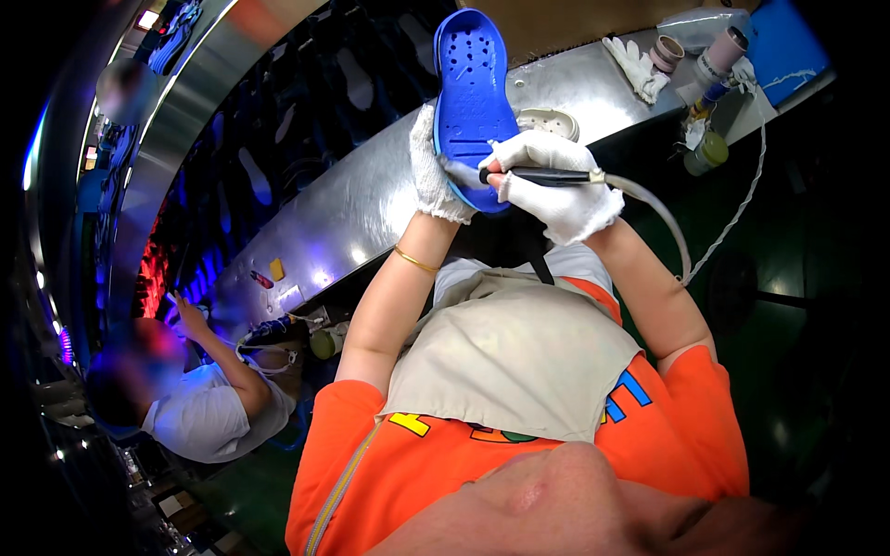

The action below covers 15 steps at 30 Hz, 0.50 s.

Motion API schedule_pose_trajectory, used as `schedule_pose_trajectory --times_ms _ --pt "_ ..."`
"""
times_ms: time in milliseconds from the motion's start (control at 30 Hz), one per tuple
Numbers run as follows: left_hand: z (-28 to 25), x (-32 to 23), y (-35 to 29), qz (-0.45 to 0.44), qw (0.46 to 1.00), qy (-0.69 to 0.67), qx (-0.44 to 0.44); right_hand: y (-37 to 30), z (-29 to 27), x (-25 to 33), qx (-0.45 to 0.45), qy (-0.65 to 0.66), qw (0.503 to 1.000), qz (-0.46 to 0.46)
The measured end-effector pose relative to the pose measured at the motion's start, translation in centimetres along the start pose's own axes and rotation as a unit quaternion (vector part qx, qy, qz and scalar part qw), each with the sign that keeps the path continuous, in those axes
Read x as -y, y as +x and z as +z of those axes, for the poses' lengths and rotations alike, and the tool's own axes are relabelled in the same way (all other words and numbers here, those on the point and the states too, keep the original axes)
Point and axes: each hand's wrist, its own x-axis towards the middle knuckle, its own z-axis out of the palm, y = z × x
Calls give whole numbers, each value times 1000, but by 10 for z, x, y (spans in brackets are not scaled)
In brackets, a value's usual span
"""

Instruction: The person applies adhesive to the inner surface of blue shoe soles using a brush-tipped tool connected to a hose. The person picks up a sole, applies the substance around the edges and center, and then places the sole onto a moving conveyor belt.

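Observation:
A blue shoe sole (475, 107), with a group of small holes at its far end, is held up over the metal bench. My left hand (428, 171), in a white knit glove, grips its left edge; most of the fingers are hidden behind it. In my right hand (561, 195), also gloved but with bare fingertips showing, is a hose-fed brush (547, 176) with a black handle. Its pale, blurred tip lies across the near end of the sole. From the handle's back a clear hose (663, 208) curves down to the right.
Behind the sole, a beige sole (549, 122) lies on the metal bench (371, 199). White gloves (638, 69), a pink cup (666, 54) and a blue bin (788, 51) stand farther right. Dark soles fill the conveyor (348, 79). Another person (218, 403) works at left.

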Motion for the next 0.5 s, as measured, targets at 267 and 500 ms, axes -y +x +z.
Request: schedule_pose_trajectory --times_ms 267,500 --pt "44 4 -18 -37 998 -44 -17 33 -18 -8 -178 76 981 -22" --pt "38 -1 -14 -54 997 -40 -25 33 -27 -11 -207 133 967 73"
